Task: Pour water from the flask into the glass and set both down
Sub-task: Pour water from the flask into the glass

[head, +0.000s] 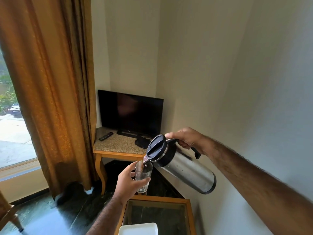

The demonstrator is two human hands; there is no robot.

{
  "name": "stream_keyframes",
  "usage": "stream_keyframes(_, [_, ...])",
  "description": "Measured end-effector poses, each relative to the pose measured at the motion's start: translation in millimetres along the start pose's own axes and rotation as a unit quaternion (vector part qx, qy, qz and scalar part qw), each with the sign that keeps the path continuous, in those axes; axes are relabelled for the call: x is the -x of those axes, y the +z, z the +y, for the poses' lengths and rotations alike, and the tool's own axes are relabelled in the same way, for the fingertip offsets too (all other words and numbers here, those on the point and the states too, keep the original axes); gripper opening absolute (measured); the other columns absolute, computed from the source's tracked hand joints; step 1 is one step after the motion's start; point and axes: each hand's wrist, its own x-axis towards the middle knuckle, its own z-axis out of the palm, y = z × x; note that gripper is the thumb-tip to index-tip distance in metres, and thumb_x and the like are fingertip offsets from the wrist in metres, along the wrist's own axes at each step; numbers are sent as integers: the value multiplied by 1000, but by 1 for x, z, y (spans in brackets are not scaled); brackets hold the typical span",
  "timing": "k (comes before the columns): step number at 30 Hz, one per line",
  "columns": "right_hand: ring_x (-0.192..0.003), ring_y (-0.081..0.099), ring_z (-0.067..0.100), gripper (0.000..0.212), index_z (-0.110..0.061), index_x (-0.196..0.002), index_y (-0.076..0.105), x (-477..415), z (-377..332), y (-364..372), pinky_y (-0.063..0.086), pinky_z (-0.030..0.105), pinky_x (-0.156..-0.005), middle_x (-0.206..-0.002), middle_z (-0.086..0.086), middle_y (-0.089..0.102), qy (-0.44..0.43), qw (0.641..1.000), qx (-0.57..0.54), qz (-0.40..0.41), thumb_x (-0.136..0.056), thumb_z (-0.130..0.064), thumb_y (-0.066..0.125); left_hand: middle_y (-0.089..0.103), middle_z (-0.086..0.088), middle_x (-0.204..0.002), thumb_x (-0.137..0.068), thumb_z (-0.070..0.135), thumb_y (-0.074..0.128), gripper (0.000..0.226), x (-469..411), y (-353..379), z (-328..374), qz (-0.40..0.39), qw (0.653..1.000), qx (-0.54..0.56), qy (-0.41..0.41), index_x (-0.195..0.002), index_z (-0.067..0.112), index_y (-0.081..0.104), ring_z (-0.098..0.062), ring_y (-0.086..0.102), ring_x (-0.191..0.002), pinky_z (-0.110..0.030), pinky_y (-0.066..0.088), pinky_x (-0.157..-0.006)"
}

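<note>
A steel flask [188, 172] with a black lid and black handle is tipped steeply, base up to the right, spout down to the left. My right hand [186, 139] grips its handle. The spout rests just over the rim of a clear glass [144, 175], held upright in the air by my left hand [128, 182]. Water sits in the lower part of the glass. Both are held above the far edge of a glass-topped wooden table [188, 216].
A white tray [138, 228] lies on the table's near edge. Beyond stands a granite-topped corner table [116, 145] with a television [130, 112], a remote [105, 136] and a small black box. An orange curtain [50, 82] hangs left; a wall runs close on the right.
</note>
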Motion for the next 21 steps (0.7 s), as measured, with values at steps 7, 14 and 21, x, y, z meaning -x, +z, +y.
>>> stream_keyframes(7, [-42, 30, 9, 44, -22, -55, 65, -5, -21, -3, 25, 25, -46, -46, -8, 39, 9, 999, 45, -18, -90, -44, 79, 68, 17, -120, -64, 36, 94, 71, -5, -4, 13, -4, 1000, 28, -5, -125, 48, 59, -8, 65, -112, -25, 56, -78])
stream_keyframes(14, [-43, 29, 10, 42, -29, -54, 80, -12, -29, 2, 25, 24, -44, -49, -6, 36, 5, 996, 78, -47, -92, -47, 76, 66, 42, -107, -60, 43, 92, 63, -4, -2, 23, -5, 999, 41, -3, -101, 74, 58, 1, 65, -105, -18, 51, -74])
stream_keyframes(21, [-41, 31, 9, 35, -18, -72, 85, -17, -49, 4, 27, 23, -42, -46, -9, 40, 29, 989, 124, -70, -92, -45, 76, 68, 24, -113, -57, 46, 92, 61, -5, -6, 21, 3, 999, 38, -6, -105, 63, 58, -1, 65, -108, -16, 52, -74])
